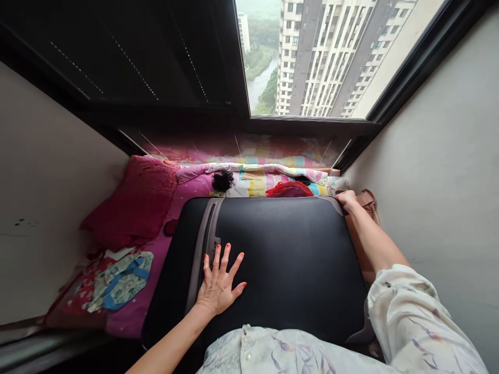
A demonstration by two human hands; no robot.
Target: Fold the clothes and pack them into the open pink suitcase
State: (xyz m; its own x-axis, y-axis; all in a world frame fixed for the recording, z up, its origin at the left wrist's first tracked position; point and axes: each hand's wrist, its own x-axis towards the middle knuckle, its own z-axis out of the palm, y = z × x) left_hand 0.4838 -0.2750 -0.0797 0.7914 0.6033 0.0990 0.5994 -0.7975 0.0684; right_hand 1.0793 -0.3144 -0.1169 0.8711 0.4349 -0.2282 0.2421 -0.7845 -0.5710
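A large black suitcase [280, 249] with grey trim lies flat in front of me, its near side by my body. My left hand [218, 283] rests on its upper face beside the zipped strip [208, 223], fingers spread and holding nothing. At the far right corner, my right hand [346, 199] is closed around the suitcase's edge; part of its fingers is hidden there. Just beyond the suitcase lie a red mesh-like item [290, 189] and a fluffy black item [222, 180].
Pink bedding [191, 184] and a dark pink pillow [132, 202] fill the left side, with a patterned cloth with blue trim [127, 280] nearby. A brown bag-like item [367, 201] sits by the right wall [440, 156]. Dark-framed windows [312, 120] rise at the back.
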